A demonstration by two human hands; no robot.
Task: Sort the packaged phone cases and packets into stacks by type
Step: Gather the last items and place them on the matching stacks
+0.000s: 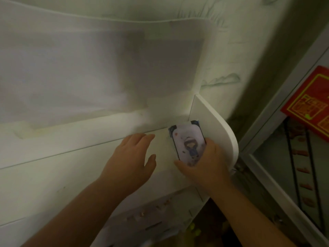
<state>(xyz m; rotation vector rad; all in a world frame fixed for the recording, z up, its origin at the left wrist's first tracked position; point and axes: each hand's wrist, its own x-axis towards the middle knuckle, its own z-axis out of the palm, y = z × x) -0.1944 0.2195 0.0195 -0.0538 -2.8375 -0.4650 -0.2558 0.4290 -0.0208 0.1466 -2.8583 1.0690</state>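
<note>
The right hand (204,164) grips one packaged phone case (188,143) by its near end; the thumb lies along the case's left edge and the other fingers curl round its right side, so the printed face is up and readable. The case is held at the far right corner of a white shelf (89,166), just beside the shelf's rounded side panel (222,132), which stands immediately right of the gripping hand; whether the case's underside already touches the shelf cannot be told. The left hand (131,157) is spread open, palm down, fingers straight and holding nothing; it hovers over or rests on the shelf just left of the right hand, apart from the case.

The step in hand appears to be setting this case down as the base of a stack, or lifting it from that corner; the frame does not settle which. To place it well: keep the case flat and face up; bring its long right edge parallel to the side panel and its far edge toward the back ledge beyond the fingertips; release only once it is fully supported; withdraw the fingers toward the wrist so the wrapper does not drag. Use the free left hand to square the case's left edge; the slick packaging is likely to slide.
</note>
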